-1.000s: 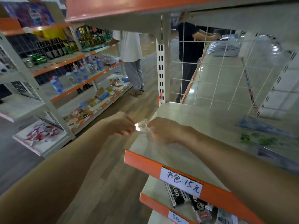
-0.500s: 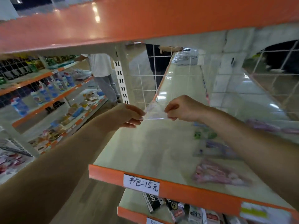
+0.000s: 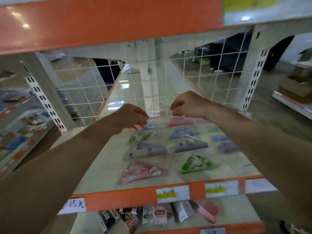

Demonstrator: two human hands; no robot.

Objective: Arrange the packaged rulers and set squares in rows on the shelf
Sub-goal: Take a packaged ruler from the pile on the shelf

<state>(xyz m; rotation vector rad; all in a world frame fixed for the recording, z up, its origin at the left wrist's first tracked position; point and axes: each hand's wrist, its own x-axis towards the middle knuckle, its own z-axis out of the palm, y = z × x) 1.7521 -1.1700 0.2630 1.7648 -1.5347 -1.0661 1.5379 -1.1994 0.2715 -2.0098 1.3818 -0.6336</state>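
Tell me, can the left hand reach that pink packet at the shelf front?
Probably: nothing covers the pink packet. But the left hand is busy, pinching a clear packet together with the right hand.

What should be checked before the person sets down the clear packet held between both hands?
1. Left hand pinches one edge of the clear packet: ok.
2. Right hand pinches the opposite edge: ok.
3. Packet lifted off the shelf: ok.
4. Bare shelf surface left of the pink packet for another item: ok.
5. Purple packets lie apart in their row: cannot tell, blurred.
6. What the clear packet contains: cannot tell.
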